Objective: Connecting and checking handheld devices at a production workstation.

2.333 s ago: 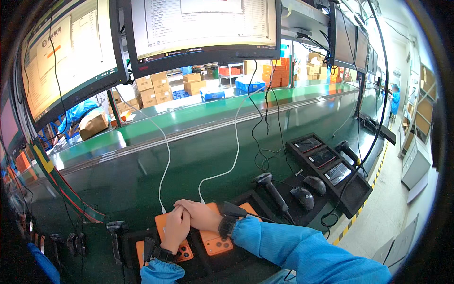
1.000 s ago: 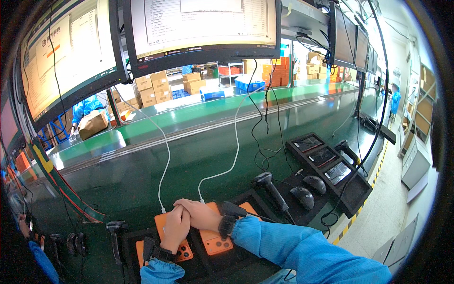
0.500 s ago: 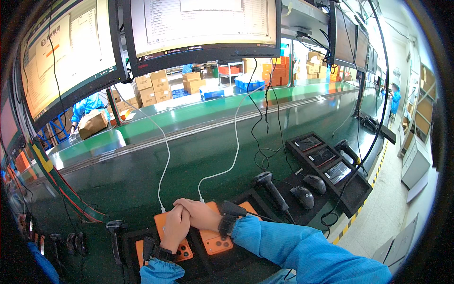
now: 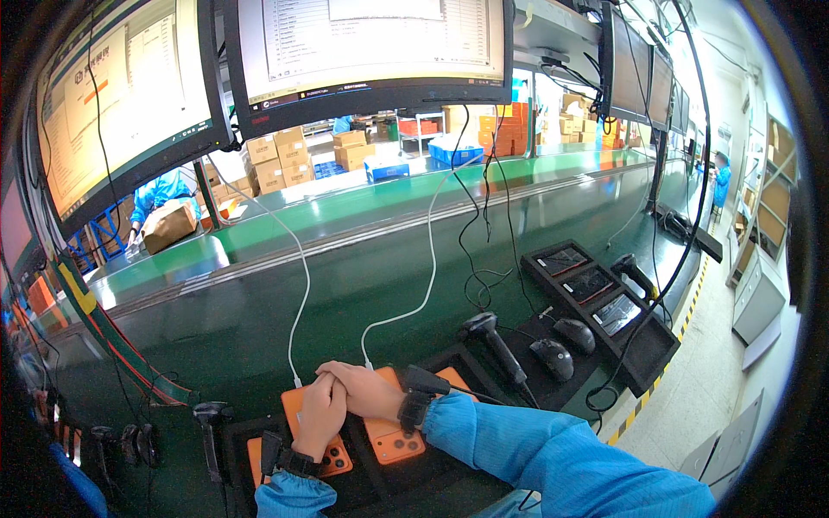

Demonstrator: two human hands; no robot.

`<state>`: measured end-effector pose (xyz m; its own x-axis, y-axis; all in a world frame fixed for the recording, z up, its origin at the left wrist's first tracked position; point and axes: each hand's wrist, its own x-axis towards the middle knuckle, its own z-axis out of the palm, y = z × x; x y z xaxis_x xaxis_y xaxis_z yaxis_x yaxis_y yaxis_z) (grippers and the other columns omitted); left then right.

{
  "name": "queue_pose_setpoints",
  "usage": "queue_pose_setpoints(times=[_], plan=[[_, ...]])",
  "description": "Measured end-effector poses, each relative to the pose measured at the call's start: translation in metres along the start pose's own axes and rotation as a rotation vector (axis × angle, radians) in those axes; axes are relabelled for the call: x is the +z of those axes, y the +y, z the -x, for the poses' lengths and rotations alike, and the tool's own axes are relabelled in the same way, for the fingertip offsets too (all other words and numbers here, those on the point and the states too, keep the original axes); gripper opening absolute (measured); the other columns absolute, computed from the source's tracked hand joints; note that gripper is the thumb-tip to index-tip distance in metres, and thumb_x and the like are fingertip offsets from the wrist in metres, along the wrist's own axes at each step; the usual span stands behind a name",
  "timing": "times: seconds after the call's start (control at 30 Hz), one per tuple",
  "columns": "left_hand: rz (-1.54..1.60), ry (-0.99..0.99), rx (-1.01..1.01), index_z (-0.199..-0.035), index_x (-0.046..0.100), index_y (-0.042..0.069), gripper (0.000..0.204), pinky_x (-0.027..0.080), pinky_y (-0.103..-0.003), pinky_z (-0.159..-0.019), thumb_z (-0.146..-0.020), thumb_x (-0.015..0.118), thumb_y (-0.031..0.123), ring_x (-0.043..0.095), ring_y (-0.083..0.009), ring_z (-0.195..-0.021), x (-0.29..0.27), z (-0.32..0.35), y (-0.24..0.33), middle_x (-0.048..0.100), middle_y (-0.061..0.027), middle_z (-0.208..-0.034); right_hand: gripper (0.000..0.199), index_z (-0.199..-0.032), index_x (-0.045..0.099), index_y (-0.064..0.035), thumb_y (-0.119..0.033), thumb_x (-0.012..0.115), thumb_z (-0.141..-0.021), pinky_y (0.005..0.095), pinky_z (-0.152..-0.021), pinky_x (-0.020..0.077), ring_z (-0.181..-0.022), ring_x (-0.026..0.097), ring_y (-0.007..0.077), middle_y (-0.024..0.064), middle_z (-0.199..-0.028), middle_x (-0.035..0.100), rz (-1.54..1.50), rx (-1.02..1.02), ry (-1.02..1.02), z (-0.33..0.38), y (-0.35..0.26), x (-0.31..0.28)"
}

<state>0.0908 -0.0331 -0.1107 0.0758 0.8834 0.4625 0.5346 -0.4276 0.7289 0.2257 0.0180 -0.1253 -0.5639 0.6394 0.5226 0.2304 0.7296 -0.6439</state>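
Observation:
My left hand [image 4: 319,416] and my right hand [image 4: 370,391] rest together over orange phones, the right one laid across the left with its fingers bent over it. Most of the left hand's fingers are hidden. Under the left hand lies one phone [image 4: 294,402], partly covered. Beside it a second phone [image 4: 397,443] shows its camera lenses and sits below my right hand. White cables [image 4: 304,302] run to the top edges of these two. More orange shows at another phone [image 4: 458,382] behind my right wrist and at the left of my left wrist [image 4: 256,451]. Black straps with small boxes circle both wrists.
A black tray [image 4: 371,492] holds the phones. Right of it are a barcode scanner [image 4: 498,350], two mice [image 4: 553,359] and a black tray of dark-screened devices [image 4: 589,287]. Another scanner [image 4: 210,432] stands left. Monitors [image 4: 371,52] hang above; a conveyor [image 4: 345,203] runs behind.

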Motion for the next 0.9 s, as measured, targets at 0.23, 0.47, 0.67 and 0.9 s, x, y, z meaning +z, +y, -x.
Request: queue_pose_setpoints(times=[0.23, 0.47, 0.67, 0.9], plan=[[-0.001, -0.007, 0.001, -0.104, 0.061, -0.007, 0.025, 0.049, -0.042, -0.079, -0.102, 0.047, 0.014, 0.064, -0.0394, -0.092, -0.0003, 0.0000, -0.0003, 0.067, -0.0236, -0.098, 0.041, -0.127, 0.051, -0.0011, -0.004, 0.058, -0.087, 0.0455, -0.094, 0.0508, -0.112, 0.061, 0.0411, 0.0222, -0.119, 0.064, -0.024, 0.025, -0.016, 0.0001, -0.0054, -0.0030], [-0.020, -0.019, -0.007, -0.104, 0.061, -0.007, 0.025, 0.049, -0.041, -0.079, -0.102, 0.047, 0.013, 0.065, -0.0383, -0.092, -0.0006, 0.0002, -0.0027, 0.067, -0.0232, -0.099, 0.039, -0.125, 0.051, -0.0015, -0.004, 0.058, -0.087, 0.0455, -0.093, 0.0510, -0.111, 0.062, 0.0411, 0.0216, -0.117, 0.064, -0.012, 0.014, -0.004, 0.0002, -0.0054, -0.0027], [-0.031, -0.010, -0.002, -0.103, 0.061, -0.007, 0.025, 0.050, -0.041, -0.076, -0.102, 0.047, 0.014, 0.065, -0.0392, -0.090, 0.0008, 0.0000, -0.0081, 0.067, -0.0237, -0.097, 0.038, -0.125, 0.051, -0.0016, -0.004, 0.058, -0.088, 0.0449, -0.094, 0.0509, -0.112, 0.062, 0.0404, 0.0213, -0.119, 0.063, 0.002, 0.027, -0.025, -0.0008, -0.0029, -0.0012], [-0.022, -0.005, 0.014, -0.103, 0.061, -0.007, 0.025, 0.050, -0.041, -0.074, -0.102, 0.048, 0.015, 0.065, -0.0395, -0.088, 0.0004, -0.0002, -0.0044, 0.067, -0.0245, -0.095, 0.037, -0.125, 0.051, -0.0019, -0.005, 0.058, -0.088, 0.0447, -0.094, 0.0509, -0.113, 0.062, 0.0401, 0.0214, -0.119, 0.063, -0.009, 0.039, -0.029, -0.0007, -0.0030, -0.0013]])
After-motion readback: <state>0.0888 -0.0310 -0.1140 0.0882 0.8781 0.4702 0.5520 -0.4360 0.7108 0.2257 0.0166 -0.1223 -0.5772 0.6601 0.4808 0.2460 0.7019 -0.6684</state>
